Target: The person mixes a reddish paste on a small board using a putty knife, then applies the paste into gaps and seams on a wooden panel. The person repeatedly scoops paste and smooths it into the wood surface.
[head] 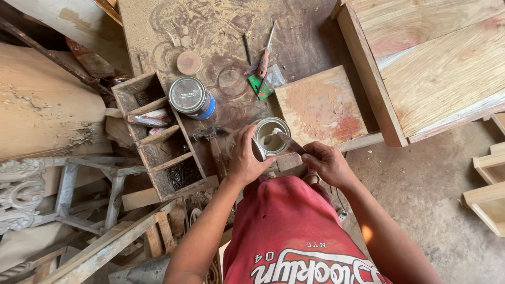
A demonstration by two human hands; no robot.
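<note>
My left hand (244, 159) grips the side of a small open metal can (270, 137) that holds pale putty. My right hand (327, 163) holds a flat putty knife (288, 141) by its handle; the blade tip dips into the can. The can sits at the near edge of a dusty wooden workbench (226, 31), next to a square plywood offcut (321, 107) smeared with reddish filler.
A closed tin with a blue band (191, 98) stands beside a wooden tray of nails (158, 134). A red-handled tool (264, 57) and a round lid (189, 62) lie on the bench. A large wooden panel (436, 63) is at the right, carved furniture parts (31, 189) at the left.
</note>
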